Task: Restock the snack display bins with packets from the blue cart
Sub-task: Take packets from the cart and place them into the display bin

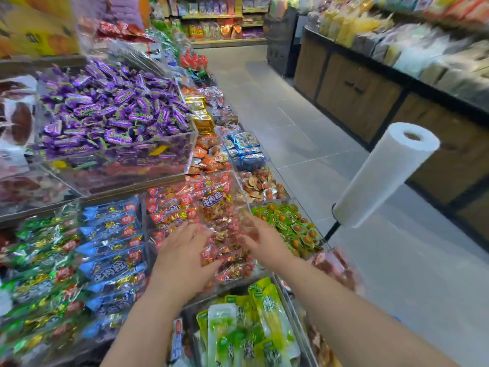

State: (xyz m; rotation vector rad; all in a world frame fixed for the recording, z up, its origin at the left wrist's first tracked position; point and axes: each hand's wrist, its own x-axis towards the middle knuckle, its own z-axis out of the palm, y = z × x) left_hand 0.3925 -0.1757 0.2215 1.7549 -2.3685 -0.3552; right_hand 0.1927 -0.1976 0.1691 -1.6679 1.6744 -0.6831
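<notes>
Because the red packets are heaped high against the clear wall of their bin, a strong push from the hands could, I think, send some over the edge. They could fall into the neighbour bin of green cups or down onto the long yellow-green packs in front. The wrappers look smooth and shiny, so they would probably slide easily on each other.

The left hand lies flat on the heap with fingers spread and grips nothing. The right hand is near it but apart from it, also on the packets. It is blurred, but its fingers seem straight and not closed on anything. The blue cart is not in view, so I cannot tell where the other stock is.

Left of the red bin there is a bin of blue packets, and further left lie green packets. On a higher level a large clear bin holds purple candies. Behind the red bin are orange cups, small blue packs and brown cups. A white roll of bags stands at the right of the display.
</notes>
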